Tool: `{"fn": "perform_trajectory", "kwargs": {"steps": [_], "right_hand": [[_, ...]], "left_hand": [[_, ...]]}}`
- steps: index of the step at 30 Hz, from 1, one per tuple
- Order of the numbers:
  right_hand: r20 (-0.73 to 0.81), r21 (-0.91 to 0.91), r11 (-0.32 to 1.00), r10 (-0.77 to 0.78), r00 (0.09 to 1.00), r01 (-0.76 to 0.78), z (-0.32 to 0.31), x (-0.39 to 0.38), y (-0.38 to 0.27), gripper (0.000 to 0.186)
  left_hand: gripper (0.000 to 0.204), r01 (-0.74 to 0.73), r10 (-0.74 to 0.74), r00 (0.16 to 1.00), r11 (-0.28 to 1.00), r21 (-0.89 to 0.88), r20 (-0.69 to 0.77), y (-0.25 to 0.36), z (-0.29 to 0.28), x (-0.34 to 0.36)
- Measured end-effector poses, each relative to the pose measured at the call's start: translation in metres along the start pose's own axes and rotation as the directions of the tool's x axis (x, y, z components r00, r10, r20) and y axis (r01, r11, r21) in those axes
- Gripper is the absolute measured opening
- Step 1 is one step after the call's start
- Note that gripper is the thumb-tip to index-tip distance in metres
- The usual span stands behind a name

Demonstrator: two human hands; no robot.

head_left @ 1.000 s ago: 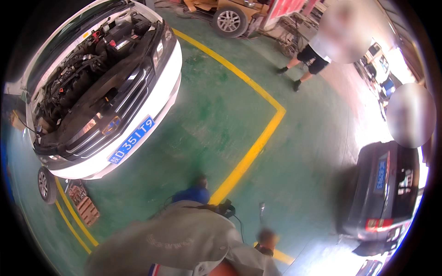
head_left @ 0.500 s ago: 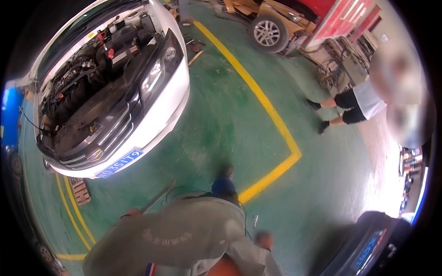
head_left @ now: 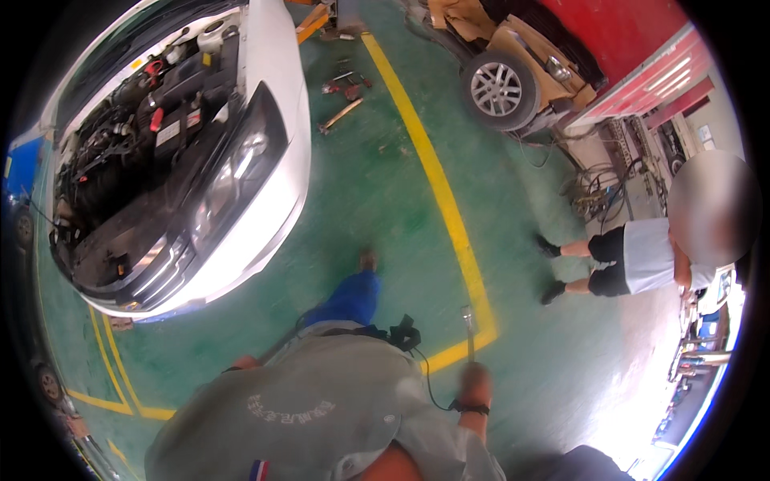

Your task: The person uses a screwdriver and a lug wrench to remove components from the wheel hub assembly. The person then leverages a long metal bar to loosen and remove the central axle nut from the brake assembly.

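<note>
My right hand point(head_left: 475, 386), with a dark band at its wrist, is closed around a slim silver wrench-like tool point(head_left: 469, 327). Its shiny head points away from me over the yellow line; the exact kind is blurred. At my left side, my left hand point(head_left: 245, 363) shows only in part beside my grey shirt. It is closed on a long grey bar point(head_left: 281, 345) that slants forward, partly hidden by the shirt. A black clip-like device point(head_left: 404, 332) with a thin cable hangs by my waist.
A white car point(head_left: 277, 192) with its engine bay exposed stands at left. A hammer point(head_left: 341, 116) and other tools lie on the green floor beyond. At right are a wheel point(head_left: 501, 90), coiled cables point(head_left: 597, 192) and a standing person point(head_left: 646, 256). A dark car point(head_left: 589, 465) is at lower right.
My leg has stepped forward, and the view has shifted along the white car. My right hand with the silver tool has swung forward and up in view. The other person appears lower in view.
</note>
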State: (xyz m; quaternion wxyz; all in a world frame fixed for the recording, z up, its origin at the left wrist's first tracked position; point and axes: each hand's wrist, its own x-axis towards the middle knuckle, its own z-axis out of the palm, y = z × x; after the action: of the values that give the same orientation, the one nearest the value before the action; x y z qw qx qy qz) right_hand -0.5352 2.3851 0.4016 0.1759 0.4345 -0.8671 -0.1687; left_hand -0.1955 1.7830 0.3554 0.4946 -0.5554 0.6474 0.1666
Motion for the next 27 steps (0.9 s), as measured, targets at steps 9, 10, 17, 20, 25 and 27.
{"fn": "perform_trajectory", "kwargs": {"steps": [9,10,17,20,25,27], "right_hand": [[0.735,0.491,0.060,0.507,0.450,-0.869,-0.001,0.271,0.148,0.018],[0.929,0.291,-0.403,0.338,0.154,-0.868,0.007,0.302,0.161,0.018],[0.649,0.756,-0.008,0.144,0.747,-0.654,0.147,0.455,0.249,0.015],[0.723,0.682,-0.165,0.006,0.691,-0.713,0.246,0.514,0.271,0.014],[0.936,-0.245,-0.613,-0.351,-0.018,-0.751,0.291,0.705,0.288,0.016],[0.940,0.086,-0.430,-0.263,0.216,-0.899,0.278,0.774,0.277,0.017]], "left_hand": [[0.035,-0.196,0.201,0.973,0.979,-0.049,0.110,0.148,-0.118,-0.032],[0.034,-0.197,0.208,0.969,0.976,-0.088,0.133,0.166,-0.139,-0.049],[0.031,-0.199,0.228,0.964,0.959,-0.200,0.134,0.275,-0.235,-0.105],[0.031,-0.121,0.162,0.978,0.953,-0.278,0.131,0.307,-0.227,-0.108],[0.031,-0.109,0.123,0.992,0.952,-0.286,0.031,0.387,-0.276,-0.154],[0.030,0.017,0.034,0.992,0.922,-0.386,0.124,0.412,-0.310,-0.177]]}}
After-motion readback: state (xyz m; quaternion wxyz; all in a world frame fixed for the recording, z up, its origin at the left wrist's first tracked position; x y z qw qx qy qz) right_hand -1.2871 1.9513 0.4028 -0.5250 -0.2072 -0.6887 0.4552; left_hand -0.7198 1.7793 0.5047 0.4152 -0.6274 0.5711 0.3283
